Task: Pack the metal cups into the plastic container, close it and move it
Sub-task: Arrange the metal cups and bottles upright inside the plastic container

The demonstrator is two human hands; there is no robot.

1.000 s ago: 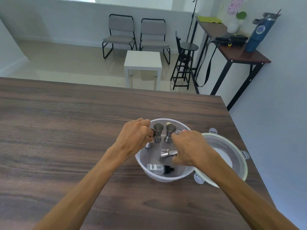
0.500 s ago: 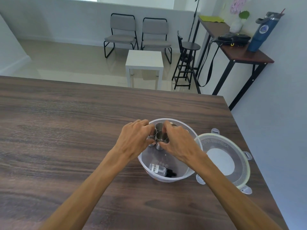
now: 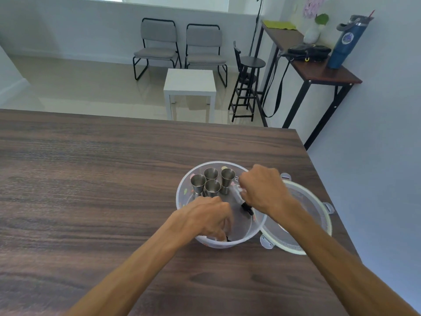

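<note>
A round translucent plastic container stands on the wooden table. Several metal cups stand upright in a tight group at its far left side. My right hand is inside the container's right half, shut on a small clear bottle with a black cap. My left hand reaches into the near side, fingers curled down over a second small bottle; only its black cap and a white edge show. The container's lid lies flat just to the right, partly under my right forearm.
The table's right edge runs close behind the lid, with a grey wall beyond. Bare wood stretches left of the container. Chairs, a white side table and a tall desk stand on the floor past the far edge.
Both hands have left the cups, which now all stand upright together. My left hand dropped to the container's near side; my right hand moved right and picked up a small bottle.
</note>
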